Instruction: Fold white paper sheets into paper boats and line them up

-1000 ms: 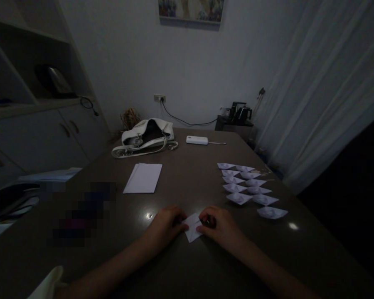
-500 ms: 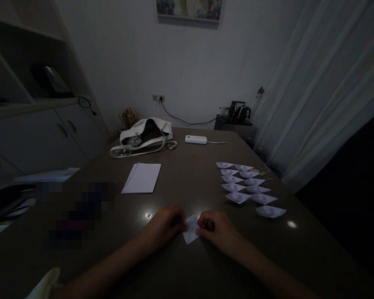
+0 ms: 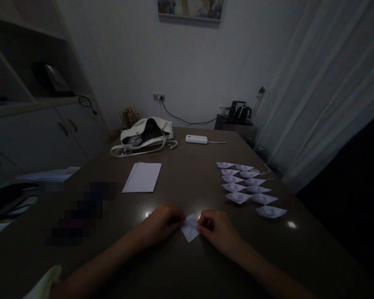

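"Fingers [image 3: 176, 212] first: was anything grasped by them?"

"Yes, a small folded paper [image 3: 190, 230] was pinched from both sides. It was held between the two hands over the near part of the table [image 3: 174, 270]; whether the tabletop was touched by it could not be told."

"And from left to right, what was seen?"

"On the left, a white bag [image 3: 160, 123] was seen toward the far end, and nearer, a stack of white sheets [image 3: 143, 177] was set slightly askew. Next, the paper's left side was gripped by the thumb and forefinger of the left hand [image 3: 164, 222], the contact being partly hidden."

"And after that?"

"A white device [image 3: 196, 139] with a short cable was noted toward the far end. Nearer, the paper's right edge was nipped between the thumb and forefinger of the right hand [image 3: 218, 229]. Farthest right, white paper boats [image 3: 237, 198] were ranged in two lines."
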Action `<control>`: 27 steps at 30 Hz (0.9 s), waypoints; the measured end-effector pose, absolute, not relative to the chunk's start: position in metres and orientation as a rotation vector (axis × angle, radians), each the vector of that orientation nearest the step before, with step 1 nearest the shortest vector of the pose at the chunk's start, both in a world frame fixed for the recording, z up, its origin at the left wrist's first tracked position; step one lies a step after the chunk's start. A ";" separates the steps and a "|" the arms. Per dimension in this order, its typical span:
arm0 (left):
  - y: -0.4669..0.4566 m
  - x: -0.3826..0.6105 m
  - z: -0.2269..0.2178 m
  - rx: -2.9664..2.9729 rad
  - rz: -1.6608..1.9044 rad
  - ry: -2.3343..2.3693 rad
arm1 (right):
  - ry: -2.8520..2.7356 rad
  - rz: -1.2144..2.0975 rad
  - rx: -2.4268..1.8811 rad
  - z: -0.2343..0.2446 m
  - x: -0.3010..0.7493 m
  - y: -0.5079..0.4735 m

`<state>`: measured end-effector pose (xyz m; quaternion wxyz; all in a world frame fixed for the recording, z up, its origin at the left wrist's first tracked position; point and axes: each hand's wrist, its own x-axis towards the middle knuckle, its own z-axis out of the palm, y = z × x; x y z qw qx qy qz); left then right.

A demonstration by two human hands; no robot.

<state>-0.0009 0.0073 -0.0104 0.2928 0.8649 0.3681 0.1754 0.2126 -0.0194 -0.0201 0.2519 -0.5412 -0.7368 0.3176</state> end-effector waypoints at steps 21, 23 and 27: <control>0.006 -0.002 -0.014 2.389 0.447 0.827 | -2.357 0.693 -1.110 -0.018 0.218 -0.022; 0.007 -0.006 -0.011 2.423 0.408 0.794 | -2.403 0.656 -1.115 -0.017 0.218 -0.023; 0.007 -0.009 -0.005 2.451 0.385 0.730 | -2.475 0.613 -1.095 -0.014 0.220 -0.024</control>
